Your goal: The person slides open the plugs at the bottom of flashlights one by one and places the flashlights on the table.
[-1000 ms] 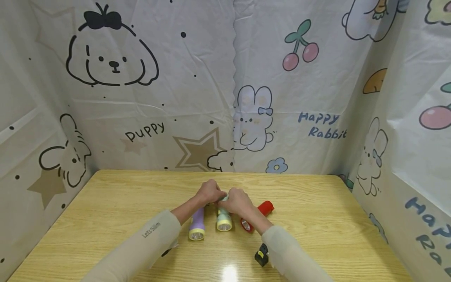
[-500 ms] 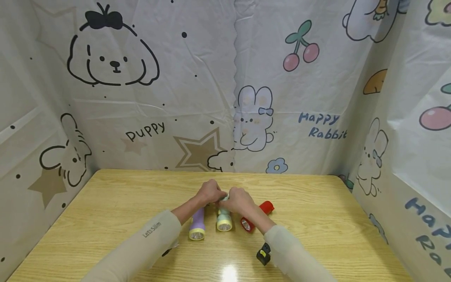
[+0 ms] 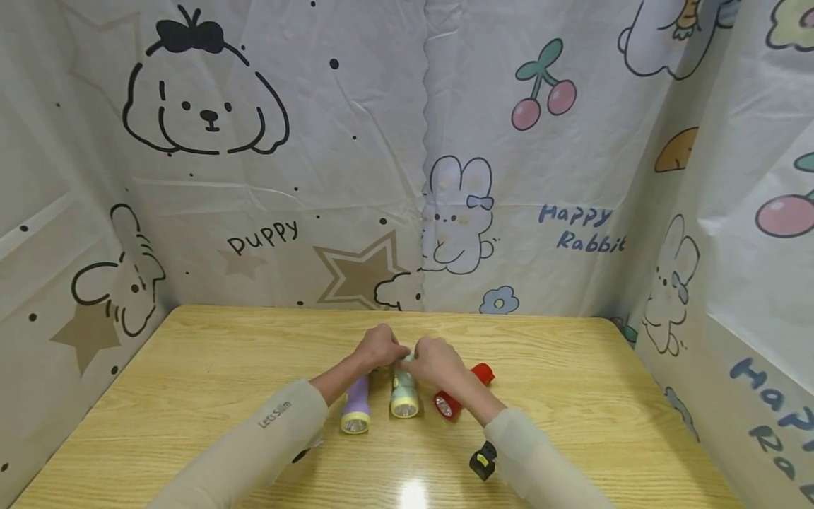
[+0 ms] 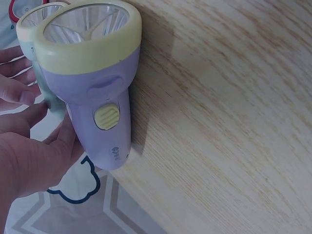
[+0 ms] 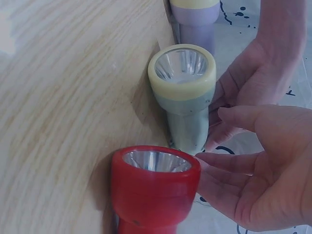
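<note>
A mint-green flashlight (image 3: 404, 396) with a pale yellow head lies mid-table, lens toward the person. My left hand (image 3: 379, 346) pinches its tail end. My right hand (image 3: 437, 364) is beside that tail; in the right wrist view its thumb and fingers stand apart, fingertips near the flashlight. Left of it lies a purple flashlight (image 4: 105, 92) with a yellow head and ribbed switch, its rear behind my left hand in the head view. A red flashlight (image 5: 155, 187) lies angled on the right, partly covered by my right wrist in the head view.
The wooden table (image 3: 222, 396) meets patterned cloth (image 3: 356, 141) at the back and sides. A black device with a yellow mark (image 3: 483, 461) sits at my right sleeve.
My right hand and forearm have shifted slightly right, off the mint-green flashlight's tail. The left hand and the flashlights have stayed in place.
</note>
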Demonstrator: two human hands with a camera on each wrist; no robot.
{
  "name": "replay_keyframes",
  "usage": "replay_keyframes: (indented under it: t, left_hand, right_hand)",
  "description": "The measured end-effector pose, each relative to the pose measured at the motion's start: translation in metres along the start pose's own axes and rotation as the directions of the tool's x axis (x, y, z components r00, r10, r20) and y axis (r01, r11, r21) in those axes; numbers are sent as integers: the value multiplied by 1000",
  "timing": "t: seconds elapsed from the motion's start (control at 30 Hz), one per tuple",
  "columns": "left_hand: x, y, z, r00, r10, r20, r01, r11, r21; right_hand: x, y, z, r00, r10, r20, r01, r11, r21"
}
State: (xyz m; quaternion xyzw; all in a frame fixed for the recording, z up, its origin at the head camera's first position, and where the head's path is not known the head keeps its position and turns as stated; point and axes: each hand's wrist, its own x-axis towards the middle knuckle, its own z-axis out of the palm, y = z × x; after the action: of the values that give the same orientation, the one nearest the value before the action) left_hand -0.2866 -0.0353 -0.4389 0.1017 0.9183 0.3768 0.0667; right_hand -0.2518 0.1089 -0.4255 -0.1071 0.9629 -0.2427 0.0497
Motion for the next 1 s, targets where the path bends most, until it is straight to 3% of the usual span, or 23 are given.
replay_keyframes:
  t: [0.5,1.0]
  left_hand:
    - [0,-2,0,1000,6,-2,-6,1000,-9]
    - [0,0,0,1000,-6,7,7,1000,-19]
  right_hand:
    - [-5,5,-13,997,-47,63,48,999,-19]
    - [-8,18,-30,997,-16,80,19,999,-42]
